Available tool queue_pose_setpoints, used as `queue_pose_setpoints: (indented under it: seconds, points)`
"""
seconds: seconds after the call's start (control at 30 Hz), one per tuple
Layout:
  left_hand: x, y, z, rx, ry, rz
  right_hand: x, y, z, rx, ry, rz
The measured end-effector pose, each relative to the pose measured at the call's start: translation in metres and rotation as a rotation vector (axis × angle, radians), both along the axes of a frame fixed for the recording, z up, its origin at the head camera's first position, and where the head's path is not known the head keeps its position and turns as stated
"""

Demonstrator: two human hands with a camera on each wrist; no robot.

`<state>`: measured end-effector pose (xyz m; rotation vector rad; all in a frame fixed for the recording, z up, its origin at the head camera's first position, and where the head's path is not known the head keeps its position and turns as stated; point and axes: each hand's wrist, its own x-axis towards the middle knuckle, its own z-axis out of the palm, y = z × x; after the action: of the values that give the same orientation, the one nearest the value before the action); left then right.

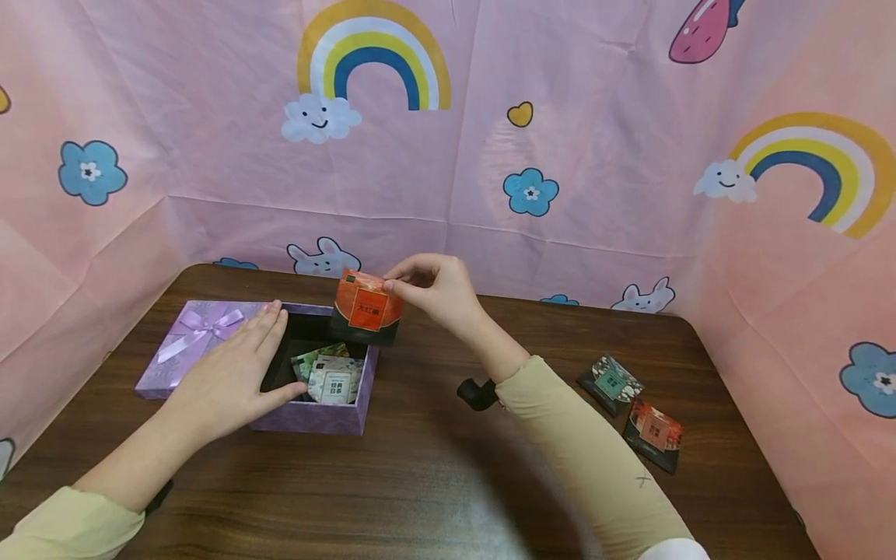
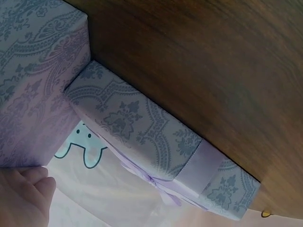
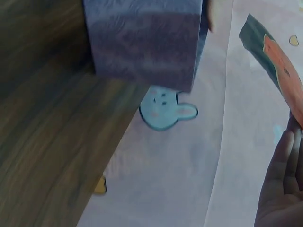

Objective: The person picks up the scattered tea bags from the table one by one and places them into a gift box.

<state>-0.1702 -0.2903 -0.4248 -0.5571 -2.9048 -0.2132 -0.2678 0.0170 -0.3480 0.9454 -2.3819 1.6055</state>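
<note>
My right hand (image 1: 442, 294) pinches an orange and black tea sachet (image 1: 367, 309) by its upper right corner, raised over the right end of an open purple box (image 1: 308, 418). That sachet (image 3: 284, 71) shows tilted at the right wrist view's edge. My left hand (image 1: 234, 377) rests on the box's left side, fingers straight and thumb stretched along the front rim. Inside the box lie a pale sachet (image 1: 336, 381) and a greenish one (image 1: 308, 361) partly beneath it. The hand hides part of the box's left end.
A purple patterned lid (image 1: 171, 369) with a ribbon bow (image 1: 203, 328) stands left of the box. A green sachet (image 1: 611, 385) and a red-orange sachet (image 1: 654, 435) lie at the right of the brown table (image 1: 392, 482). Pink printed cloth (image 1: 602, 257) surrounds its back and sides.
</note>
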Motion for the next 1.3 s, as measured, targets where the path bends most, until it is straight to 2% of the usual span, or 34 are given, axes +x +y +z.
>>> queue_pose_setpoints:
  seconds: [0.3,0.53,0.73,0.93,1.3]
  points:
    - [0.001,0.000,-0.002,0.004,0.009,0.004,0.007,-0.032,-0.016,0.036,-0.033,0.049]
    - [0.001,-0.001,-0.003,0.014,0.016,0.003,0.008,-0.042,-0.034,0.096,-0.051,0.068]
    - [0.001,0.000,-0.003,0.015,0.009,0.005,0.008,-0.045,-0.044,0.169,-0.053,0.119]
    - [0.002,0.000,-0.002,0.027,0.013,0.004,0.009,-0.047,-0.049,0.231,-0.018,0.155]
    - [0.002,0.000,-0.003,0.039,0.036,-0.001,0.007,-0.046,-0.047,0.252,-0.065,0.169]
